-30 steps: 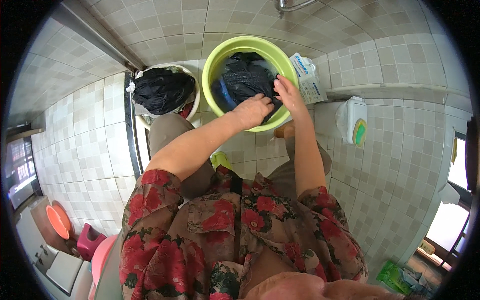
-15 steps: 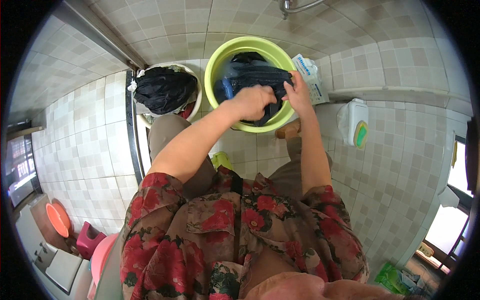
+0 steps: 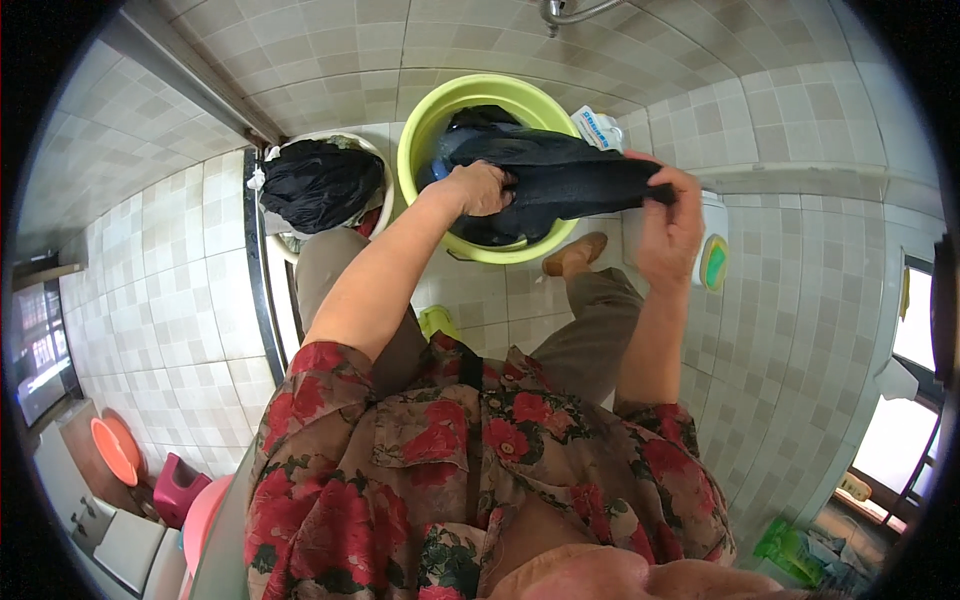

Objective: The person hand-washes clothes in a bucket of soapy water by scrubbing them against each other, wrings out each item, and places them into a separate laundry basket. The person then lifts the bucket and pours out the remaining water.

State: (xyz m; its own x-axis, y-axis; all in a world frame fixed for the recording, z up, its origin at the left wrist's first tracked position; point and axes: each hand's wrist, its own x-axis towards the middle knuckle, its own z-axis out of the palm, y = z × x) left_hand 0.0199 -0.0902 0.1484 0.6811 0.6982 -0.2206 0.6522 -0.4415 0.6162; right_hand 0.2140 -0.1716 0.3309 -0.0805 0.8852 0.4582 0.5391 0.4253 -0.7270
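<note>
Checkered beige-and-white tiles line the wall point(image 3: 330, 70) and floor point(image 3: 470, 290) of a small washroom, with a metal tap point(image 3: 553, 15) on the far side. From the head view, a yellow-green basin point(image 3: 545, 110) stands on the floor ahead of the person. One wet black garment point(image 3: 590, 178) lies partly in it, its other end stretched out over the basin's right rim. Left hand point(image 3: 482, 190), above the basin, has its fingers curled into the fabric; right hand point(image 3: 672, 225), beyond the rim, grips the raised end between thumb and fingers, so the cloth spans both. Something blue point(image 3: 438, 172) shows in the basin to the left of the garment.

Just left of the basin, a white tub point(image 3: 390, 190) holds a heap with black cloth point(image 3: 325, 187) on top. Right of the basin lies a white package point(image 3: 600, 128); farther right, partly behind the right hand, is a white plastic container point(image 3: 712, 215). At the near left are an orange basin point(image 3: 115, 452) and a magenta stool point(image 3: 180, 488); a green plastic bag point(image 3: 785, 550) lies near right.
</note>
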